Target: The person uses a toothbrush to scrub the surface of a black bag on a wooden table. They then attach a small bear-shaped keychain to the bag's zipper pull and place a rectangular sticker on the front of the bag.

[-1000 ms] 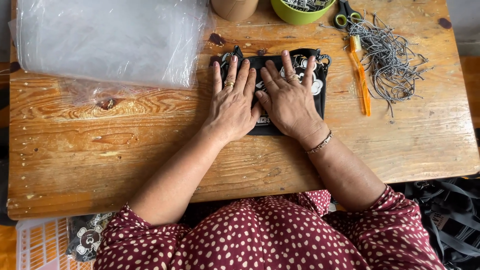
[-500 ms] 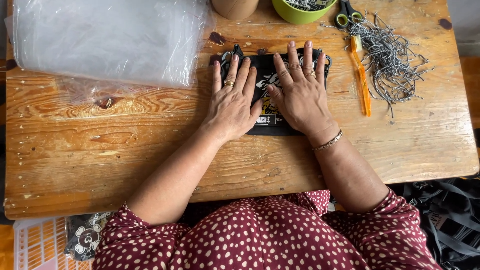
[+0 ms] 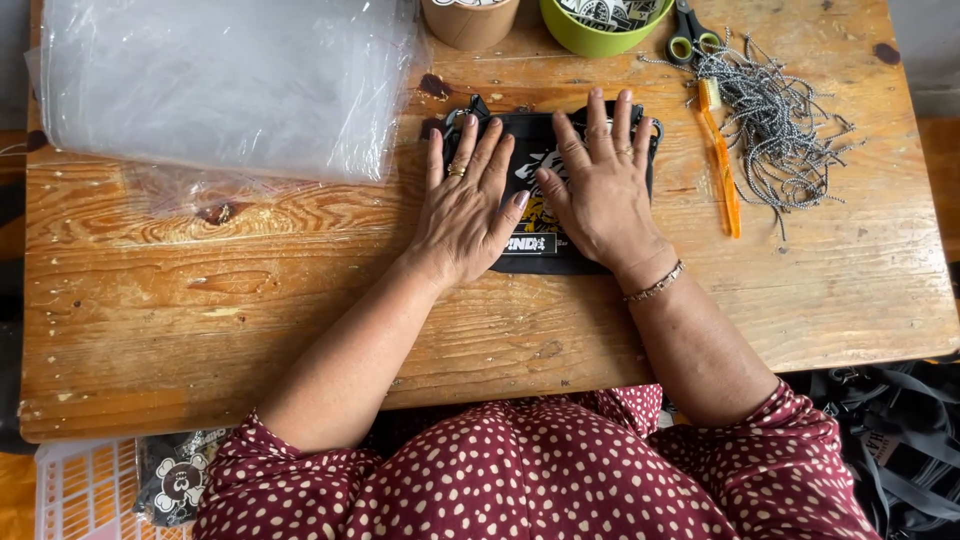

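A small black fabric pouch [image 3: 535, 190] with a yellow and white print lies flat on the wooden table [image 3: 300, 290], near its far middle. My left hand [image 3: 465, 205] rests palm down on the pouch's left part, fingers spread, a ring on one finger. My right hand [image 3: 600, 190] lies flat on the right part, fingers pointing away from me, a bracelet at the wrist. Both hands press on the pouch and hide most of it. Neither hand grips anything.
A stack of clear plastic bags [image 3: 220, 85] covers the table's far left. An orange toothbrush [image 3: 720, 160], a pile of grey cords [image 3: 775, 115] and green-handled scissors [image 3: 690, 35] lie at the right. A green bowl [image 3: 600, 25] and a brown cup [image 3: 470, 20] stand at the far edge.
My right hand has slid a little to the right and straightened across the pouch. The left hand has stayed in place.
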